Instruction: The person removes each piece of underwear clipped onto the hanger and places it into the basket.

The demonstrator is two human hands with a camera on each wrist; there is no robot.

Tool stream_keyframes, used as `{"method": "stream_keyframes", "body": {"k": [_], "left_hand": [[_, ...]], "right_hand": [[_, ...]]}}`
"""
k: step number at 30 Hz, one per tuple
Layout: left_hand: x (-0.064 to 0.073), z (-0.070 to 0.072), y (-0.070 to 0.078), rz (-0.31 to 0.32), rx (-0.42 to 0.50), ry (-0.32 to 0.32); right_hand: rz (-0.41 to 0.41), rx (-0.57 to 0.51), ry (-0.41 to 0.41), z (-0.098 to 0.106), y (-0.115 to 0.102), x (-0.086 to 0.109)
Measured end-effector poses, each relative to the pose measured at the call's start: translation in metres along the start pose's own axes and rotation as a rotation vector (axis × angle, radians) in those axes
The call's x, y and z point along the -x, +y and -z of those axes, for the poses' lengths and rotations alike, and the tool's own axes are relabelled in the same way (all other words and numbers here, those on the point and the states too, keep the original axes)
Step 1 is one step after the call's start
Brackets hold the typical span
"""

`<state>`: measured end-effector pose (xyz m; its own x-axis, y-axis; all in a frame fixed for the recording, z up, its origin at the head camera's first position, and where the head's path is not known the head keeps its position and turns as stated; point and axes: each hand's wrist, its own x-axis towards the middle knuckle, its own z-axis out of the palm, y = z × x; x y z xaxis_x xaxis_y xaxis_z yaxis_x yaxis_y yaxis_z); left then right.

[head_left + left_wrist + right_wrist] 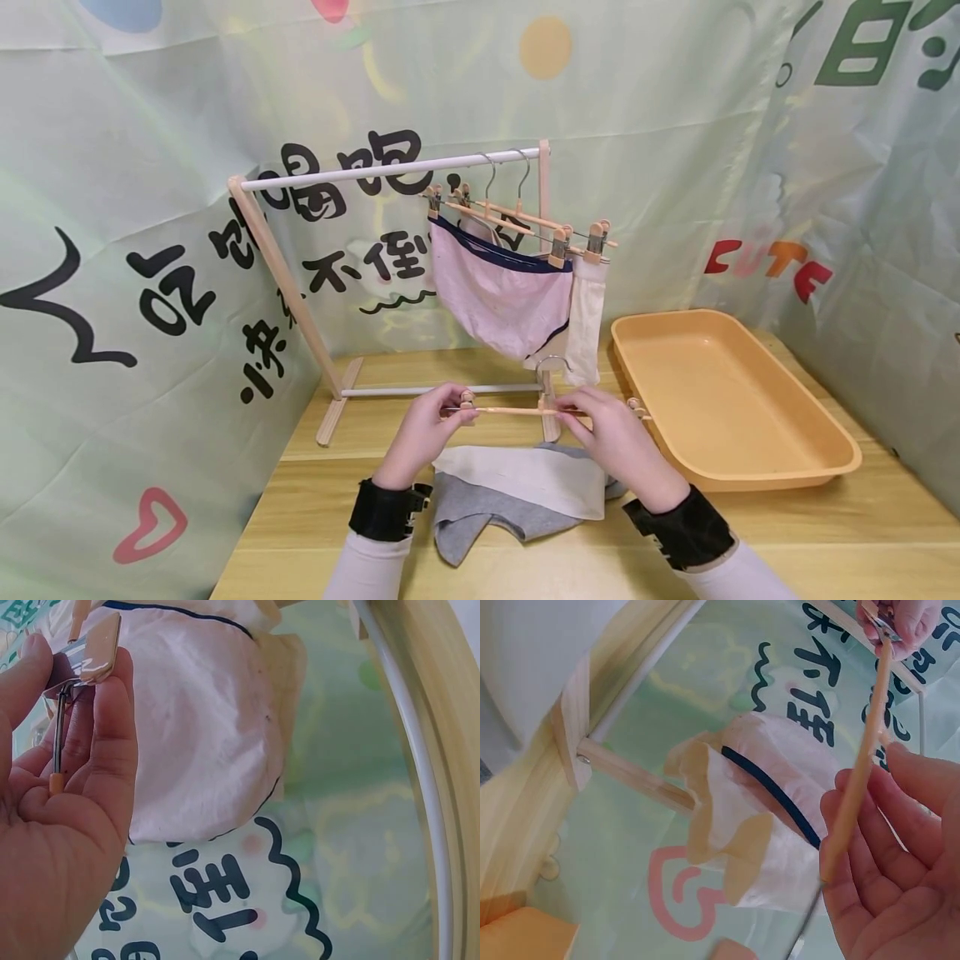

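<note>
Both hands hold a small wooden clip hanger (513, 411) level above the table, its metal hook upward. My left hand (423, 429) pinches the clip (101, 649) at the left end between thumb and fingers. My right hand (615, 437) grips the bar (859, 780) just right of the hook, and the other clip shows beyond it. No garment hangs from this hanger. Just below the hands, a white cloth (525, 479) lies over a grey garment (517, 521) on the table.
Behind the hands stands a wooden rack (285, 283) with a white top rail (337, 175). Two clip hangers on it carry pink briefs (502, 292) with navy trim and a white cloth piece (587, 325). An orange tray (757, 477) sits at the right. Printed curtains surround the table.
</note>
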<state>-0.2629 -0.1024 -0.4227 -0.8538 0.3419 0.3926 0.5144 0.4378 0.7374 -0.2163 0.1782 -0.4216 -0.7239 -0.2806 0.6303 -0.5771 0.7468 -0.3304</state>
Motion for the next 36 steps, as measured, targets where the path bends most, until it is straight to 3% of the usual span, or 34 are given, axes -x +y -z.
{"method": "stream_keyframes", "body": {"k": [13,21,23,36], "left_hand": [[0.001,0.010,0.001,-0.011,0.004,0.029],[0.003,0.026,0.003,-0.022,-0.013,0.069],[0.005,0.032,0.009,-0.012,-0.024,0.081],[0.013,0.061,0.001,-0.013,-0.062,0.106]], "right_hand": [[0.004,0.041,0.146,0.022,0.000,-0.004],[-0.049,0.048,0.160,0.031,0.004,-0.004],[-0.055,0.047,0.157,0.032,0.005,-0.004],[-0.076,0.047,0.158,0.030,0.008,-0.006]]}}
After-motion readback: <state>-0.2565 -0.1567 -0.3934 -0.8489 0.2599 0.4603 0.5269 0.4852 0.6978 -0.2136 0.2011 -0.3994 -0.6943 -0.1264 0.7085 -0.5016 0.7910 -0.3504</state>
